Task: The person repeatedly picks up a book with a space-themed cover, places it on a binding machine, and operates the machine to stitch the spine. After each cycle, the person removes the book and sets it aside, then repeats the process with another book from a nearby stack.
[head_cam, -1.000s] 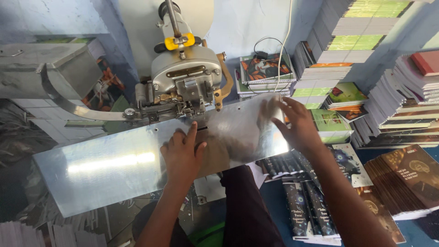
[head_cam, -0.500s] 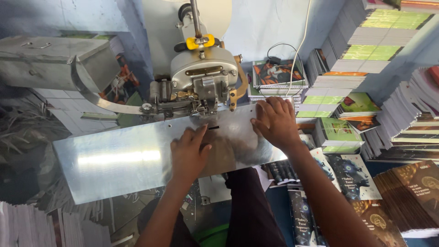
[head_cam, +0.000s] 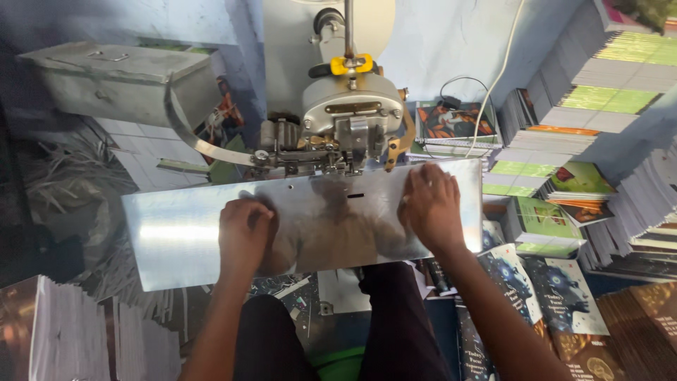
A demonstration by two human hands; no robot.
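Both my hands rest on the shiny metal work plate (head_cam: 176,240) of a grey stitching machine (head_cam: 349,116). My left hand (head_cam: 243,233) lies left of the plate's middle with its fingers curled under and nothing visible in it. My right hand (head_cam: 430,208) presses flat on the plate's right part, fingers slightly apart, just below and right of the machine head. A small dark slot (head_cam: 356,195) in the plate sits between the two hands, under the head. My dark trouser legs (head_cam: 395,324) show below the plate.
Tall stacks of booklets (head_cam: 599,77) fill the right side, with dark-covered booklets (head_cam: 557,296) lower right. A grey metal box (head_cam: 120,81) stands at the back left. White paper stacks (head_cam: 63,331) sit lower left. A curved metal arm (head_cam: 190,134) and a white cable (head_cam: 493,85) run to the machine.
My right hand has come down from the plate's far right edge and settled flat beside the machine head. My left hand has slid left and curled. The view has tilted.
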